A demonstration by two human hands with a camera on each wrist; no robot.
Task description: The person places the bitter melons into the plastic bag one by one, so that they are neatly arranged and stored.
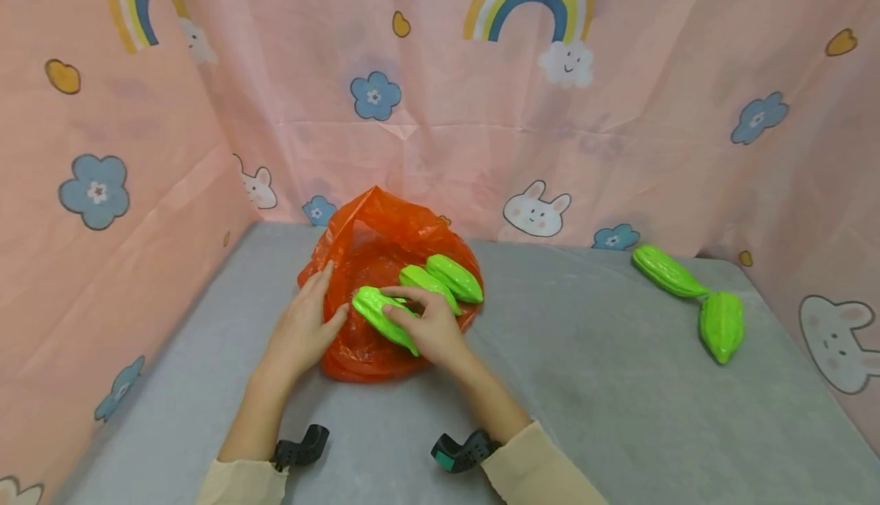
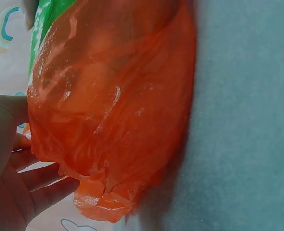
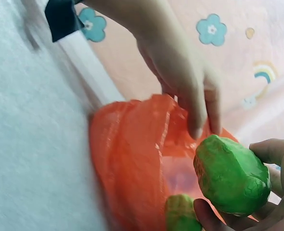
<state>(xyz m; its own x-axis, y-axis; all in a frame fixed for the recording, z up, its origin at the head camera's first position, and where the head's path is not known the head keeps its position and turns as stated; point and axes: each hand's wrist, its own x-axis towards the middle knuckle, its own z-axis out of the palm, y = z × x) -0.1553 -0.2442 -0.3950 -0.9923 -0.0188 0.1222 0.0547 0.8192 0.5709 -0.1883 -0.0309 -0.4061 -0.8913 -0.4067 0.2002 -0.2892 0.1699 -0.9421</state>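
Within the mouth of an orange-red plastic bag (image 1: 402, 218), my right hand (image 1: 433, 325) grips a bright green, ridged bitter melon (image 1: 378, 314) between thumb and fingers. The right wrist view shows this melon's blunt end (image 3: 231, 175) above the bag opening. Two more bitter melons (image 1: 457, 277) lie side by side at the bag's right part. My left hand (image 1: 300, 325) touches the left rim of the bag with fairly straight fingers. From the left wrist, the fingers (image 2: 50, 175) appear beside the bag's edge, partly hidden by the plastic.
Two further bitter melons, one long (image 1: 667, 270) and one plumper (image 1: 722, 327), lie end to end at the table's far right. The grey tabletop (image 1: 584, 383) is bordered by pink patterned cloth walls (image 1: 447, 153). Each wrist wears a black device (image 1: 302, 448).
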